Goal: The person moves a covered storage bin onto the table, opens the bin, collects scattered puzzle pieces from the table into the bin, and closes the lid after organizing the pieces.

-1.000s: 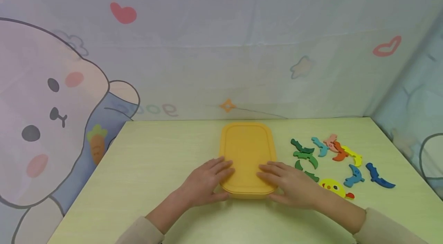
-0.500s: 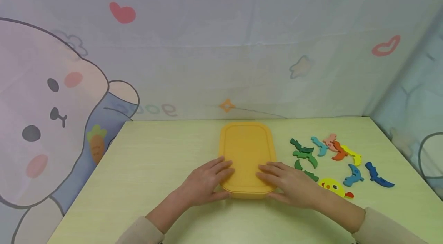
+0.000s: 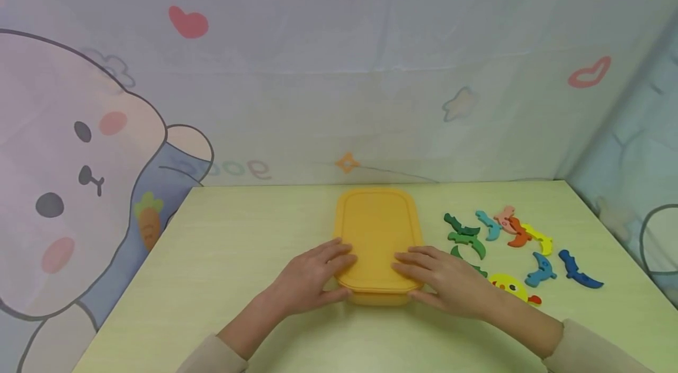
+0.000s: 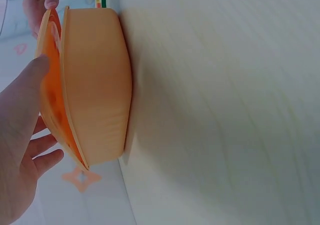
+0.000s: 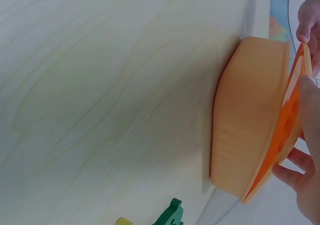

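An orange lid [image 3: 377, 232] sits tilted on a deep orange box [image 3: 379, 299], its near edge raised. Both wrist views show the gap between lid [image 4: 51, 92] and box rim. My left hand [image 3: 309, 280] holds the lid's left near corner, fingers over the top and thumb at the edge. At the right near corner, my right hand [image 3: 450, 282] grips it the same way. The box [image 5: 250, 110] stands on the table. What lies inside the box is hidden.
Right of the box lie several curved, coloured toy pieces, among them green [image 3: 467, 242], orange [image 3: 519, 233] and dark blue [image 3: 578, 270] ones. A round yellow face piece [image 3: 508, 285] is partly behind the right forearm. A printed curtain [image 3: 318, 67] hangs behind the table [image 3: 238, 232].
The lid's near edge has risen slightly, and more of the box's front wall shows beneath it. Both hands stay at the near corners; the toy pieces lie as before.
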Tool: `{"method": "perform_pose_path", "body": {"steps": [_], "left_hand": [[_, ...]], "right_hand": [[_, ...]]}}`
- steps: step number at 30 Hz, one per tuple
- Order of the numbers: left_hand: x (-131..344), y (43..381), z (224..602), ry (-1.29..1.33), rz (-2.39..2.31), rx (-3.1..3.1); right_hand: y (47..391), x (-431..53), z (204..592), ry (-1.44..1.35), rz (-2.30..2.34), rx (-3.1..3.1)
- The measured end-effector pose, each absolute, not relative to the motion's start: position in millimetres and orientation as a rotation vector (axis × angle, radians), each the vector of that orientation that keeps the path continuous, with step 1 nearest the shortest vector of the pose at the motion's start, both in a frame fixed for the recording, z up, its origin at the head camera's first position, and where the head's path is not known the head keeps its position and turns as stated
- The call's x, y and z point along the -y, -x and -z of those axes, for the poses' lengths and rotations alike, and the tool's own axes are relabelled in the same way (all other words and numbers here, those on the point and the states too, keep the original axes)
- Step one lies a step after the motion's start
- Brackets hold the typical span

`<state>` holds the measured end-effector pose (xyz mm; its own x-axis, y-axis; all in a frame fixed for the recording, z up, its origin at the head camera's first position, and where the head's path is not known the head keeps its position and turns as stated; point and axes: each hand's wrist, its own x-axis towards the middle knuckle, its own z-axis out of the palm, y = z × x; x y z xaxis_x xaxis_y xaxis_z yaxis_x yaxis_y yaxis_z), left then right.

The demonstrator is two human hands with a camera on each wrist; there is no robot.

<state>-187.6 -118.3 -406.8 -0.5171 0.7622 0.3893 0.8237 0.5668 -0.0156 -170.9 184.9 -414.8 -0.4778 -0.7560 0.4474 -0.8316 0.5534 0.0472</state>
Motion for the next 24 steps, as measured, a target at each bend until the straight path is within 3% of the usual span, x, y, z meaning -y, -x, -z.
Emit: {"method": "perform_pose_path", "body": {"steps": [24], "left_hand": [[123.9,193.0,407.2,1.187,0.830,2.347]], "right_hand": [[171.5,-180.5,412.9,-1.213,-0.243,2.258]]}}
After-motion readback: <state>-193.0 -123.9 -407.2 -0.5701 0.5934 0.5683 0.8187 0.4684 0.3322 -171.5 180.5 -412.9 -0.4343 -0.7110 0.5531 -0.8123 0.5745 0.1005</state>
